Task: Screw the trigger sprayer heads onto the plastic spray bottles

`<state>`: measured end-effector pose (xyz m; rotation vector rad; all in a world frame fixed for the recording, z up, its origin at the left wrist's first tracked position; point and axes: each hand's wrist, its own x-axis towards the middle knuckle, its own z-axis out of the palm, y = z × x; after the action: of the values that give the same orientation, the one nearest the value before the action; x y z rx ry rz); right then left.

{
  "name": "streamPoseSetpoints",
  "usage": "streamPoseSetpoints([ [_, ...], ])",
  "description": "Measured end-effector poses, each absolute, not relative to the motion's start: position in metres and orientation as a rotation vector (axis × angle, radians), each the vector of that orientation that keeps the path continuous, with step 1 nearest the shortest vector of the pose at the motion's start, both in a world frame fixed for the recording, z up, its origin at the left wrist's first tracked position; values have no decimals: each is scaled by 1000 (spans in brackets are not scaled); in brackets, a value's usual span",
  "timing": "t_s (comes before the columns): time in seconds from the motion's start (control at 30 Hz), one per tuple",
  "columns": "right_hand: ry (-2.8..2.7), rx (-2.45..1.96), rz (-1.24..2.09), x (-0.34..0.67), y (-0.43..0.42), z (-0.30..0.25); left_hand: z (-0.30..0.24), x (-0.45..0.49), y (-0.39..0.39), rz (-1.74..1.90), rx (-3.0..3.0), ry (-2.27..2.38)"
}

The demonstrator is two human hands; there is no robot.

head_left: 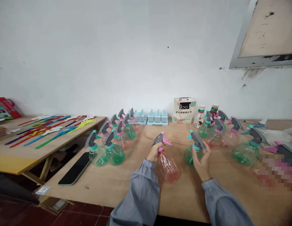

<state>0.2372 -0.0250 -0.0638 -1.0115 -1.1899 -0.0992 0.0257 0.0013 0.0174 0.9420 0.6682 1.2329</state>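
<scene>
My left hand [154, 152] is wrapped round the neck of a pink spray bottle [168, 166], which leans with its base toward the right. In my right hand [202, 158] is the head of a green spray bottle [189, 156], with the thumb on its near side and the fingers behind. That bottle's turquoise nozzle points left. Several more green and pink spray bottles [115, 153] stand in a group to the left. Another group, including a large green spray bottle [246, 153], stands to the right.
A phone [74, 169] lies at the table's left edge. Along the wall are light blue ice-pop moulds [157, 117], a paper bag [183, 110] and white bottles [200, 115]. Colourful flat strips [49, 131] cover a second table [25, 157] at left, past a gap.
</scene>
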Motion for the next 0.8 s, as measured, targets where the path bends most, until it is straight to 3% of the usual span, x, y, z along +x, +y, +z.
streamPoseSetpoints([
  [0.8, -1166, -1045, 187, 241, -25, -76, 14, 21, 7, 1429, 1106, 692],
])
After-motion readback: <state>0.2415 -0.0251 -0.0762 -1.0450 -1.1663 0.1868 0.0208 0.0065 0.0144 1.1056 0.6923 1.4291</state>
